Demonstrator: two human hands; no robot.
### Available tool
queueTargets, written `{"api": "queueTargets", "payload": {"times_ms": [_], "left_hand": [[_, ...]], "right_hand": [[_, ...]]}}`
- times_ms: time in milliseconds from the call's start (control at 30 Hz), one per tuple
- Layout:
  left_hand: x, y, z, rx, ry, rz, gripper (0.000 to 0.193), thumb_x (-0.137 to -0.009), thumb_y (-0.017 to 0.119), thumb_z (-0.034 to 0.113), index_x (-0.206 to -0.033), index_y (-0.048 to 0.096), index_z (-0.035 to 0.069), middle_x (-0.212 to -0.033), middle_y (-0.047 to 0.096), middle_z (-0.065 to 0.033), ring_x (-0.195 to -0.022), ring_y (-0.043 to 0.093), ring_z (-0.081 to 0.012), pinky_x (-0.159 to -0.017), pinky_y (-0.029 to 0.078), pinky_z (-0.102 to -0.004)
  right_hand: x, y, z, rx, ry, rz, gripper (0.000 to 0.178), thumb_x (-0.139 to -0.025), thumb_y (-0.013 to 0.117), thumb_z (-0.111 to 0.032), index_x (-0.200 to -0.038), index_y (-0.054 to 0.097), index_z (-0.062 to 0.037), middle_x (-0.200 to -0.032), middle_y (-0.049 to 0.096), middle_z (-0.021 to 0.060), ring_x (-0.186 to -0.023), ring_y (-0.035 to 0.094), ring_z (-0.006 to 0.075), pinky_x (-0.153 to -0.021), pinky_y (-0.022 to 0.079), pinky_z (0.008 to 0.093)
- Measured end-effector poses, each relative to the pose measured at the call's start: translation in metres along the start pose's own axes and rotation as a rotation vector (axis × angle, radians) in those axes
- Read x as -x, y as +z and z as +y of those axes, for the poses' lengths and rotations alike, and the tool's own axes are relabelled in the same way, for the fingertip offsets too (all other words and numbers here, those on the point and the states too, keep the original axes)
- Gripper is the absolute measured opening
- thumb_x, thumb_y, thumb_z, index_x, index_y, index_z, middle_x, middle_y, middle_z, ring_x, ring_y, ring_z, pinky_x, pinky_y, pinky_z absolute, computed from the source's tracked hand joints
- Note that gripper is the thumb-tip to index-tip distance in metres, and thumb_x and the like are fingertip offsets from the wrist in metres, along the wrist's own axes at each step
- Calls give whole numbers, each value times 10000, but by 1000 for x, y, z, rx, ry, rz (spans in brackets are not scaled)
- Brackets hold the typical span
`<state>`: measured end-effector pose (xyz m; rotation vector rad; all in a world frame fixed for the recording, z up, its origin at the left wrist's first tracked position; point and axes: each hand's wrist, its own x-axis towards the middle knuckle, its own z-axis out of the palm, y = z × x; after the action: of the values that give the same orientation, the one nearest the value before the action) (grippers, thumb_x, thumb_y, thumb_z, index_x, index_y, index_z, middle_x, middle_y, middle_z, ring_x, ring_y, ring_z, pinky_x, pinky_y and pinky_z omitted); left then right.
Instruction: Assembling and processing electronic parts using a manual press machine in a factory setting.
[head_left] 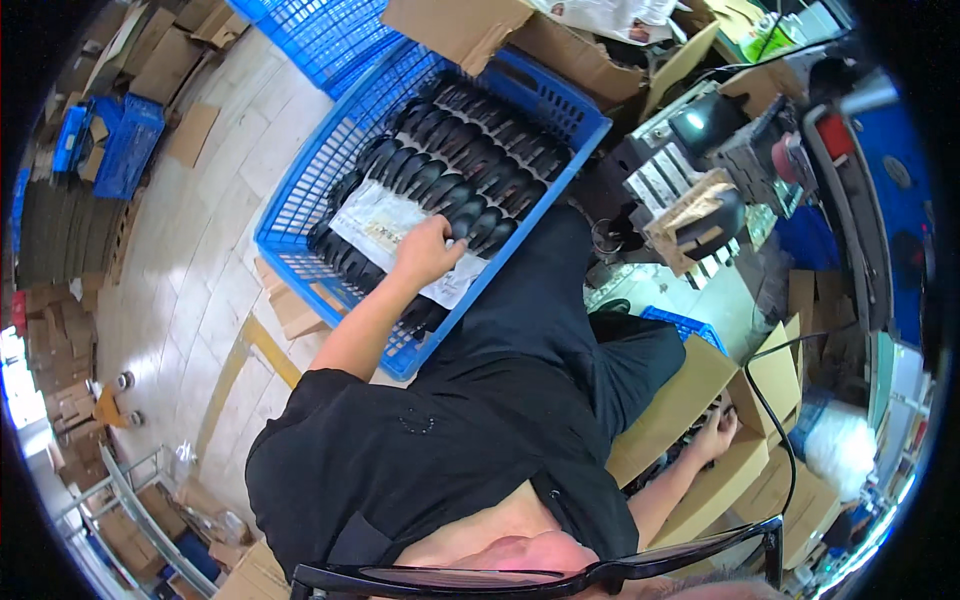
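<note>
A blue plastic crate (285,190) stands in front of me, holding rows of black curved shells (440,185) that look like computer mouse covers. My left hand (430,250) is inside it, fingers pinched at the edge of one black shell in the near row. Under that hand lies a white printed sheet (375,220), spread over some of the shells. At my right side, my right hand (715,436) reaches into an open cardboard box (660,395) with dark parts inside. Its fingers are curled, and what they grip is mostly hidden.
A bench machine (690,200) with a black rounded piece stands at the front right. Another blue crate (320,35) sits beyond mine. A black cable (775,415) hangs by the cardboard box. Stacked cardboard (70,230) lines the far left.
</note>
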<state>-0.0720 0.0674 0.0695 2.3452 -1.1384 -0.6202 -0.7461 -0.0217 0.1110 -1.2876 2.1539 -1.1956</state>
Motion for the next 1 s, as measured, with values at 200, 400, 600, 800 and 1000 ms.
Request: {"api": "queueTargets", "payload": {"times_ms": [200,400,600,800,1000], "left_hand": [[18,18,-37,-170,-4,-257,411,-827,820,373,-1030,685,42,-1032,747,-216,-1003,723,-428,-866,574,-537],[12,50,-43,-56,-73,-343,435,-813,837,385,-1031,718,28,-1022,764,-220,-993,743,-399,-870,585,-489],[19,95,-72,-61,110,-433,289,-889,786,274,-1033,740,28,-1045,742,-238,-1029,724,-419,-906,575,-508],[25,89,-67,-154,144,-394,216,-922,704,191,-1065,704,28,-1124,701,-228,-1113,690,-438,-954,561,-538],[20,90,-60,-212,172,-363,195,-922,664,145,-1078,683,29,-1137,691,-235,-1123,680,-454,-965,558,-547]], "right_hand": [[13,-75,118,161,280,-255,301,-928,794,-46,-1204,696,23,-1091,730,84,-945,646,200,-912,518,339],[59,-40,116,-62,776,-412,270,-1010,751,-139,-1242,678,-21,-1068,751,100,-829,730,237,-682,598,381],[62,-47,114,42,714,-298,353,-956,797,-164,-1265,717,-12,-1134,777,142,-981,770,278,-766,612,403],[60,-52,115,811,369,-105,521,-844,871,-288,-1242,736,21,-1197,775,227,-1111,746,350,-956,573,426],[71,-55,136,906,264,-332,559,-873,818,-444,-1191,771,14,-1145,787,248,-1075,748,428,-925,576,487]]}}
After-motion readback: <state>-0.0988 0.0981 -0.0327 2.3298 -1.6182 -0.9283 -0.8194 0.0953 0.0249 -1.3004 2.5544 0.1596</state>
